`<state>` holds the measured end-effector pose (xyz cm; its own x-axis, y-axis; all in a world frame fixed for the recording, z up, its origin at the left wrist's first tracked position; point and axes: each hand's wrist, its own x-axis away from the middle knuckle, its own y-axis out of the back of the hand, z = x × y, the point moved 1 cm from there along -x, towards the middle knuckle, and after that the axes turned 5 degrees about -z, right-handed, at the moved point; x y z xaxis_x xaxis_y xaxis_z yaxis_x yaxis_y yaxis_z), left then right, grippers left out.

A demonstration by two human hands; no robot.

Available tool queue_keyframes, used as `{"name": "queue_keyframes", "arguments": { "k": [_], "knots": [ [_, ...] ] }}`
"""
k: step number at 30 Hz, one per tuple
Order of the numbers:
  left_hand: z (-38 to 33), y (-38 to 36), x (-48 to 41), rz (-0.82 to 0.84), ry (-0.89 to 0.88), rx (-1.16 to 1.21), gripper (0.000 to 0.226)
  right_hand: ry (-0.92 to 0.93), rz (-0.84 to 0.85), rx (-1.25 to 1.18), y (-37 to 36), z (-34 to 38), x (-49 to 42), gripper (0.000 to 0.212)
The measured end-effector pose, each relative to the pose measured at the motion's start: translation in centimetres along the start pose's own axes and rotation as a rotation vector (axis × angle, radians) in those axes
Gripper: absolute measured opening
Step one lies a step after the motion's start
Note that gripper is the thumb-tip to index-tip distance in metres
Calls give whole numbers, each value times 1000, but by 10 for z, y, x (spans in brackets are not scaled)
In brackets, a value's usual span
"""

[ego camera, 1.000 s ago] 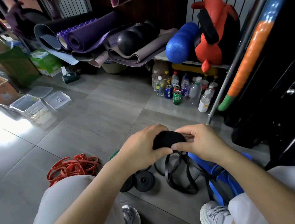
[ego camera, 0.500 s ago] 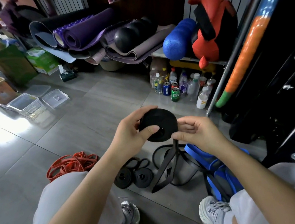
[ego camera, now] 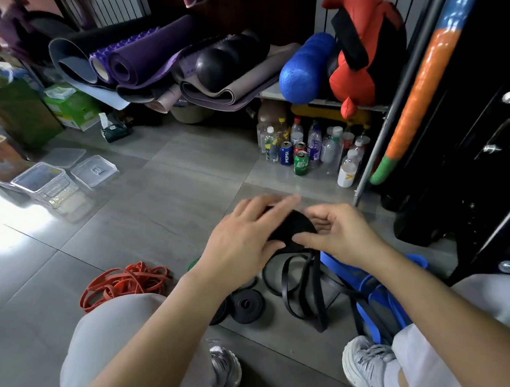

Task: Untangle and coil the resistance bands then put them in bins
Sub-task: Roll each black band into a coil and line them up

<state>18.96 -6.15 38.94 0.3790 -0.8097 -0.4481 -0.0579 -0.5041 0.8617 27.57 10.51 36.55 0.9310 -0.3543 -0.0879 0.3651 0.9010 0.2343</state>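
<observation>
- Black band coil [ego camera: 292, 228] is held in the air between both hands, mid-frame, above the floor and in front of the person's knees
- Its loose tail [ego camera: 315, 283] hangs down from the coil in long loops; the end reaches the floor
- Floor [ego camera: 145, 221]: grey glossy tiles w/ a bright glare patch at far left
- Just below the hands, 2 coiled black bands [ego camera: 246, 305] lie flat on the tiles, side by side & touching
- Red bands [ego camera: 122, 282] lie in a loose tangle beside the left knee; blue bands [ego camera: 376, 290] are heaped by the right shoe [ego camera: 367, 365]
- Clear bins [ego camera: 44, 182] sit well apart from the bands at far left, w/ a clear lid [ego camera: 94, 173] flat on the tiles just beside them
- Back of room: rolled mats [ego camera: 143, 58] stacked along the wall, a black ball [ego camera: 215, 68] on top of them, a blue foam roller [ego camera: 307, 68] on a low shelf, bottles & cans [ego camera: 301, 152] standing on the floor under it
- Left hand [ego camera: 245, 234]: fingers straight & laid flat across the top of the coil, thumb at its near edge; motion-blurred, so how hard it presses can't be told
- Right hand [ego camera: 342, 232]: fingers curled, thumb tip on the coil's near face, pinching the coil's right edge between thumb & fingers
</observation>
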Motion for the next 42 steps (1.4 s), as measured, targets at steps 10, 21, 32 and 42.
{"name": "queue_keyframes", "arguments": {
  "k": [10, 21, 32, 42],
  "knots": [
    [2, 1, -3, -170, 116, 144, 49, 35, -67, 50, 7, 2, -3, 41],
    [4, 4, -8, -341, 547, 856, 50, 17, -39, -216, 8, 2, -7, 33],
    [8, -2, -1, -114, 347, 379, 71, 0, -9, -55, 6, -7, -4, 36],
    [7, -10, 0, 306, 258, 206, 53, -1, 116, 299, 6, -3, 2, 35]
  ]
}}
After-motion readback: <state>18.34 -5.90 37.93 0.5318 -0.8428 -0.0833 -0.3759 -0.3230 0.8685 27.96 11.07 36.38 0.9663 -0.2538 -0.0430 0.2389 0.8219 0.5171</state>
